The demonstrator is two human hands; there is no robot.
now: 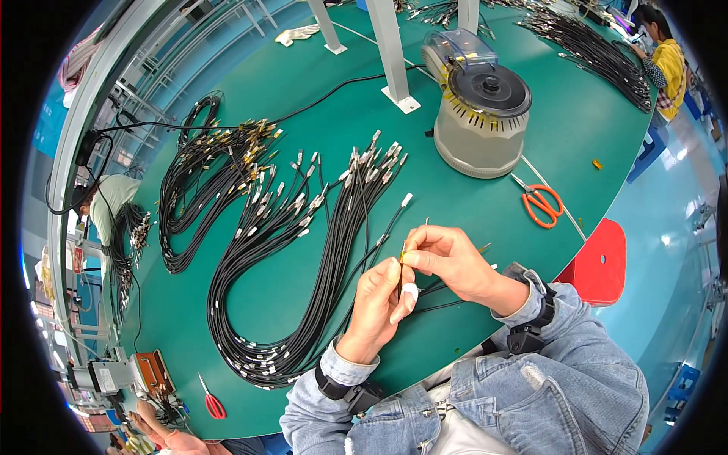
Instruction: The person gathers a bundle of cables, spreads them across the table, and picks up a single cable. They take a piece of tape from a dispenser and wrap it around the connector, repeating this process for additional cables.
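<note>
My left hand (373, 297) and my right hand (453, 259) meet over the green table, both closed in a pinch on the end of a thin black cable. A small piece of yellow tape (405, 256) shows between the fingertips at that end. White wrapping (410, 290) covers part of one finger of my left hand. Just left of my hands lies a bundle of black cables (334, 258), bent in a U, with white-tagged connector ends. A single cable's white connector (407, 199) points away from me. The exact fit of the tape on the cable is hidden by my fingers.
A round tape dispenser (481, 136) stands beyond my hands, next to a grey metal post (390, 61). Orange-handled scissors (541, 206) lie at the right, red-handled scissors (214, 406) at the near left. More cables (178, 205) lie left. A red stool (603, 262) stands beside the table. Other people work nearby.
</note>
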